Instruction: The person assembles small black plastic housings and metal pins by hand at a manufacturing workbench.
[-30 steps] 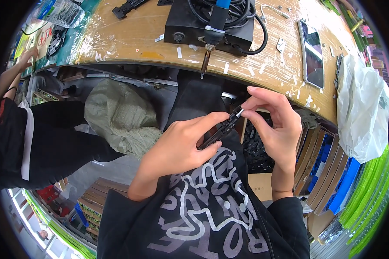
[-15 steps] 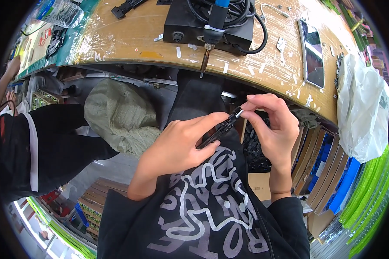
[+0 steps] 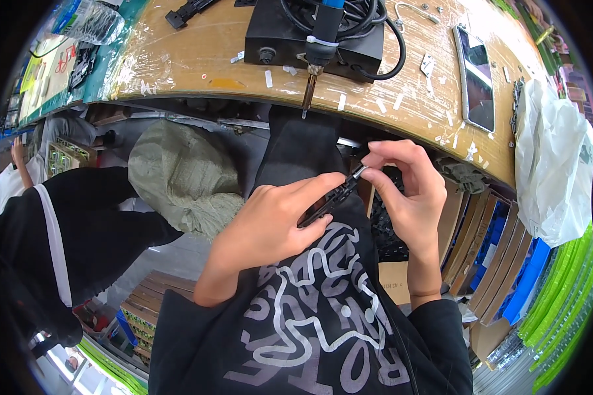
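Observation:
My left hand (image 3: 273,214) is closed around a narrow black plastic part (image 3: 336,197), held tilted above my lap with its far end pointing up and right. At that far end, the thumb and forefinger of my right hand (image 3: 408,187) pinch a small whitish piece (image 3: 359,172). It touches or sits in the black part; its exact shape is too small to tell. Beyond my hands, a soldering iron (image 3: 314,62) with a blue-and-black handle points its metal tip over the table's edge.
The iron lies against a black box (image 3: 263,39) with coiled cable on the film-covered table (image 3: 178,72). A phone (image 3: 474,79) and a white plastic bag (image 3: 553,158) are at the right. Below are cardboard trays (image 3: 484,250). An olive cloth-covered stool (image 3: 181,174) and another person (image 3: 79,224) are at the left.
My right hand has shifted slightly left, still pinching at the black part's end. My left hand has hardly moved. The person at the left has moved, and a further person's arm shows more there.

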{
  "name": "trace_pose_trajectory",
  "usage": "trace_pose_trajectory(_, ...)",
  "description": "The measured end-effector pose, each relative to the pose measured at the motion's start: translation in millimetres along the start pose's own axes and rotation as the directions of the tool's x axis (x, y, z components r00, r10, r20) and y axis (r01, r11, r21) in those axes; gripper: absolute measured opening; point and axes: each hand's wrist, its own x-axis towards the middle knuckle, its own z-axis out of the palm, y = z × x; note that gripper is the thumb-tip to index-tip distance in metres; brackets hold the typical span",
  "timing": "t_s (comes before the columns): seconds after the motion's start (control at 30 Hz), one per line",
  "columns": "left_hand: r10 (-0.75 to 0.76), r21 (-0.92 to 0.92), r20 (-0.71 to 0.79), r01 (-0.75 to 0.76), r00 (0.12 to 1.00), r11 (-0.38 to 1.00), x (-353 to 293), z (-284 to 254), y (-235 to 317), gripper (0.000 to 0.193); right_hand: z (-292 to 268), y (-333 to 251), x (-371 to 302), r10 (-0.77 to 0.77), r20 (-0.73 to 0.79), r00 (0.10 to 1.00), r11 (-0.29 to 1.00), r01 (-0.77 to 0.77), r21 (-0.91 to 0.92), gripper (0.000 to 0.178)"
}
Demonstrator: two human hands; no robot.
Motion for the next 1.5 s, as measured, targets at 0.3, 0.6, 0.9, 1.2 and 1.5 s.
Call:
trace_pose_trajectory(0.3, 0.131, -0.307, 0.164, -0.076, 0.978, 0.949, 0, -12, -26, 0.046, -12, 10, -1, 0.059, 0.34, 0.939, 0.998, -0.048, -0.041, 0.013)
trace_pose_trajectory(0.6, -0.057, -0.919, 0.315, 0.32, 0.947, 0.23, 15, 20, -64, 0.032, 10, 29, -1, -0.055, 0.317, 0.947, 0.987, 0.003, 0.163, 0.015)
trace_pose_trajectory(0.9, -0.318, -0.836, -0.275, -0.062, 0.907, 0.545, 25, 25, -57, 0.007, 31, 40, -14, 0.439, 0.317, 0.841, 0.74, -0.538, 0.404, 0.025)
trace_pose_trajectory(1.2, -0.367, -0.773, -0.395, -0.09, 0.842, 0.628, 34, 13, -49, 0.007, 29, 26, -13, 0.468, 0.588, 0.66, 0.468, -0.749, 0.469, 0.029)
trace_pose_trajectory(1.5, -0.341, -0.764, -0.385, -0.088, 0.858, 0.639, 32, 9, -47, 0.008, 27, 19, -15, 0.444, 0.565, 0.696, 0.47, -0.717, 0.514, 0.026)
